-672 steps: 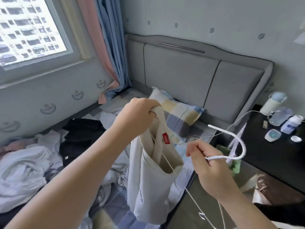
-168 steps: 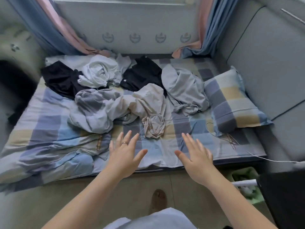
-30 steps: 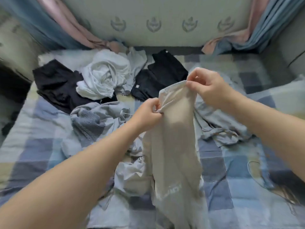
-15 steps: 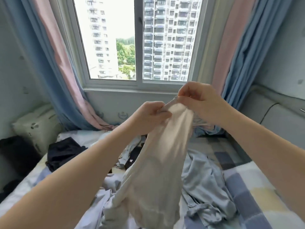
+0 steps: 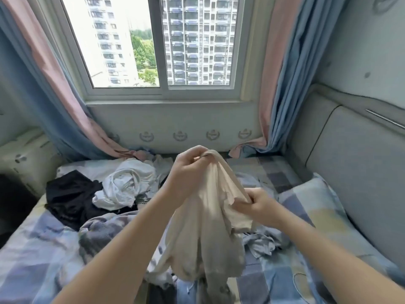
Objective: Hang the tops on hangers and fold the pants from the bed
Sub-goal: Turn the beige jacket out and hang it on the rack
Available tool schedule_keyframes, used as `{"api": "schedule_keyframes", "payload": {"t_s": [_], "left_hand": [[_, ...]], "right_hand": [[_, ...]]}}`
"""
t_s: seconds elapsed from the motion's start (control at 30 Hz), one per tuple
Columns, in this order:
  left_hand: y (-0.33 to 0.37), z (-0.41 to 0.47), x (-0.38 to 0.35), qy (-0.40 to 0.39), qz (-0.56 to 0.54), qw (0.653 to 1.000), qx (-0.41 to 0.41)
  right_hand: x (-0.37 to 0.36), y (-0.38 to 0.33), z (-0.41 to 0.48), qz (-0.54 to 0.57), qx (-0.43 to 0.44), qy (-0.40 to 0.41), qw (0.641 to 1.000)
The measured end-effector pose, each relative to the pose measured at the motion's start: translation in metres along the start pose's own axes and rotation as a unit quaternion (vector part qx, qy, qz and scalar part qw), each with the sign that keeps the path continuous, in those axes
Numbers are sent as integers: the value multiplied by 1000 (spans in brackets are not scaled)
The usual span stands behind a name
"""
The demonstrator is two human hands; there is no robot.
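Garment (image 5: 208,227) held up over the bed (image 5: 282,275), gripped in both of your hands.

Your left hand (image 5: 188,170) is the higher one, its curled fingers clamped on the top edge of the beige cloth. Your right hand (image 5: 262,205) sits lower and to the right, fingers pinched on another edge. The rest hangs bunched between your forearms, low over the checked sheet; you cannot tell whether it touches. Behind it on the bed lie a white heap (image 5: 127,185), a black piece (image 5: 70,194) to its left, and grey-blue cloth (image 5: 265,240) below your right hand. A checked pillow (image 5: 311,207) lies by the headboard (image 5: 355,172).
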State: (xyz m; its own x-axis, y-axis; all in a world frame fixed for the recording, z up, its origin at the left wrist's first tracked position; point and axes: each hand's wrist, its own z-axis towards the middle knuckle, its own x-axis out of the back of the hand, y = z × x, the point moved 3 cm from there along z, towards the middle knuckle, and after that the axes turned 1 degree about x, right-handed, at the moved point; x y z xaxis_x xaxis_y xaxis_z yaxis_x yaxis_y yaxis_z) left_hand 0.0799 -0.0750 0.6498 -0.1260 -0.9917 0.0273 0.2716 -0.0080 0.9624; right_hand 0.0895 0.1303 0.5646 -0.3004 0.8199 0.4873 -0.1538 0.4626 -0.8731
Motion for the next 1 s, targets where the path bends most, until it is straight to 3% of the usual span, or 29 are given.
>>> {"api": "schedule_keyframes", "payload": {"t_s": [0.17,0.33,0.47,0.6,0.67,0.83,1.0], "left_hand": [[-44,-26,6,5,-34,996,79],[-102,-32,33,98,115,978,145],[-130,-50,14,-38,227,954,194],[-127,-71,-29,-195,268,934,135],[-125,-79,-45,-233,240,937,99],[-114,-82,-49,-158,185,968,57],[-102,-81,-41,-57,98,991,64]], "right_hand": [[-34,127,-42,-29,-205,20,978],[-31,148,-66,-8,-215,102,971],[-23,97,-55,13,-138,132,981],[-24,34,-50,62,-42,118,990],[-24,15,-50,64,-18,98,993],[-27,9,-56,43,-11,77,996],[-38,47,-63,-58,-99,55,992]]}}
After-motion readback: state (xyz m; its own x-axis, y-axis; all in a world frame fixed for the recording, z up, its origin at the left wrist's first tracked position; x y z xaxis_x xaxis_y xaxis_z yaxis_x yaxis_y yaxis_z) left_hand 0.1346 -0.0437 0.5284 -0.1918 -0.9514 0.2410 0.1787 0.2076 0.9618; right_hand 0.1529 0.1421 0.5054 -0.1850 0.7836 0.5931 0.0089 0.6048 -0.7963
